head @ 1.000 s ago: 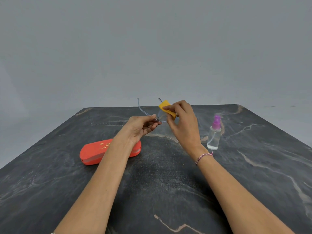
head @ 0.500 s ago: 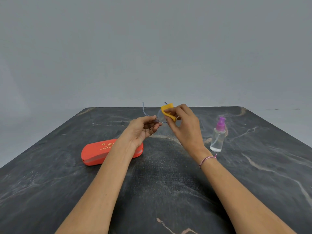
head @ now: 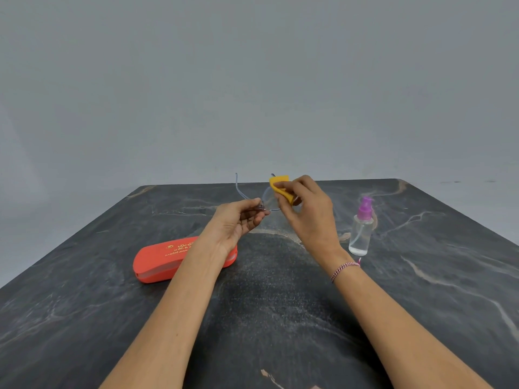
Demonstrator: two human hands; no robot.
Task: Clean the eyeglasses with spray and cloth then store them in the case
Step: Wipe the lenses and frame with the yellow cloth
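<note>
Head view: left hand [head: 238, 220], fingers curled, pinches the thin-framed clear eyeglasses [head: 266, 202] above the dark marble table [head: 280, 318], toward its far edge. Right hand [head: 306, 214] pinches a folded yellow cloth [head: 282, 186] against one lens. Closed orange case [head: 168, 262] lies left; clear purple-capped spray bottle [head: 361, 228] stands right.

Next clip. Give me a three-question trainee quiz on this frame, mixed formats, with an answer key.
1. True or false: the spray bottle stands upright on the table, touched by neither hand.
2. Which hand pinches the yellow cloth against the eyeglasses? A) left B) right
3. Fill in: the orange case is partly hidden behind the ____ forearm.
Key: 1 true; 2 B, the right hand; 3 left.
</note>
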